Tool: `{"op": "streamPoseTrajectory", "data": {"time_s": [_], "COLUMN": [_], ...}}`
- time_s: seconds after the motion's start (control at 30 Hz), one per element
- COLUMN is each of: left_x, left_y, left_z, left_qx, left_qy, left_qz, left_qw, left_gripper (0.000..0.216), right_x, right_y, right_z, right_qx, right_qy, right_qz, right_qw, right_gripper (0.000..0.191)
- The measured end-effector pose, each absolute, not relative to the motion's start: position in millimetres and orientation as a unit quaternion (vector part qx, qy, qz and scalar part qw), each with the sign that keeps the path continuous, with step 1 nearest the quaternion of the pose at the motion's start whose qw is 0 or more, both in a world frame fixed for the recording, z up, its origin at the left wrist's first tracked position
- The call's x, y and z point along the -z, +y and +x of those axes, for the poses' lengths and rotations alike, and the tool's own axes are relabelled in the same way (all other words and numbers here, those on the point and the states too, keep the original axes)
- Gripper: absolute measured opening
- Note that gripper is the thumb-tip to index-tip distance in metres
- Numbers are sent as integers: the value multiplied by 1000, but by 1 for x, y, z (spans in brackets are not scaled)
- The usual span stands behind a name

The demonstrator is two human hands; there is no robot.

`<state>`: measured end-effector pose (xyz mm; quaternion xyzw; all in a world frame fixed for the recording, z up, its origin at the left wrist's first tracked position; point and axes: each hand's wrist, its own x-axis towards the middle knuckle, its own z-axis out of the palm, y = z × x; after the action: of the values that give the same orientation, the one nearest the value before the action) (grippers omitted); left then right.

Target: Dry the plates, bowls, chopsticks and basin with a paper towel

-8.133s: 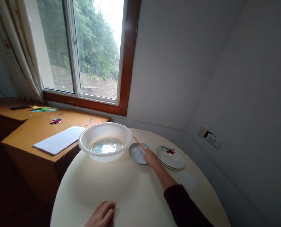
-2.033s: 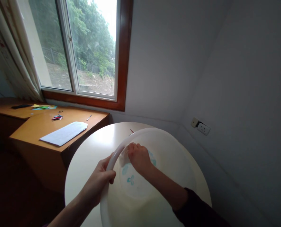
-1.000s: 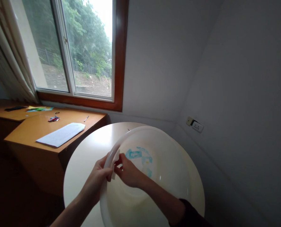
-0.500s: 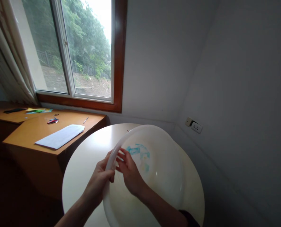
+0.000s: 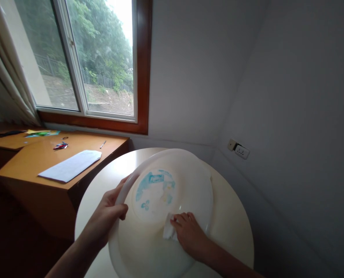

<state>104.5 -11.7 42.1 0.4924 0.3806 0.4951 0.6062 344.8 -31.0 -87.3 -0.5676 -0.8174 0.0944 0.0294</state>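
Observation:
A large whitish plastic basin (image 5: 193,185) is tilted over the round table, its inside facing me. Worn blue print shows on its bottom. My left hand (image 5: 109,212) grips the rim at the left, thumb on the inner side and the other fingers behind. Inside the basin, my right hand (image 5: 189,233) is closed on a white tissue (image 5: 168,227), pressed to the wall just below and right of the printed bottom. The palm side of the right hand is hidden.
The round white table (image 5: 96,200) stands under the basin. To its left, a wooden desk (image 5: 24,164) holds a white paper envelope (image 5: 72,166), a pen (image 5: 102,144) and several small items. A wall socket (image 5: 242,151) is at the right, a window (image 5: 102,58) at the back.
My right hand has moved from the left rim down and right into the basin, and the white tissue now shows in it. The basin has shifted left, its inside turned more towards me.

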Motion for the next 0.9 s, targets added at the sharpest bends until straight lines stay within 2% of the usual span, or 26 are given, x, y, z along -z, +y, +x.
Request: {"op": "streamPoseTrajectory", "data": {"time_s": [0.17,0.37,0.53,0.7,0.9], "left_x": [-44,-54,-65,-77,-55], "left_y": [-7,-6,1,18,14], "left_z": [100,80,51,33,14], "left_qx": [-493,-501,-491,-522,-567], "left_qy": [397,427,448,470,520], "left_qz": [496,497,510,569,537], "left_qw": [595,565,546,427,346], "left_gripper": [74,65,55,37,64], "right_x": [98,105,118,117,111], "right_y": [-30,-40,-24,-7,15], "right_z": [342,301,279,265,237], "right_qx": [-105,-188,-149,-127,-136], "right_qy": [-819,-878,-894,-886,-885], "right_qz": [-564,-433,-417,-434,-428], "right_qw": [27,76,75,101,124], "right_gripper": [49,45,46,45,45]}}
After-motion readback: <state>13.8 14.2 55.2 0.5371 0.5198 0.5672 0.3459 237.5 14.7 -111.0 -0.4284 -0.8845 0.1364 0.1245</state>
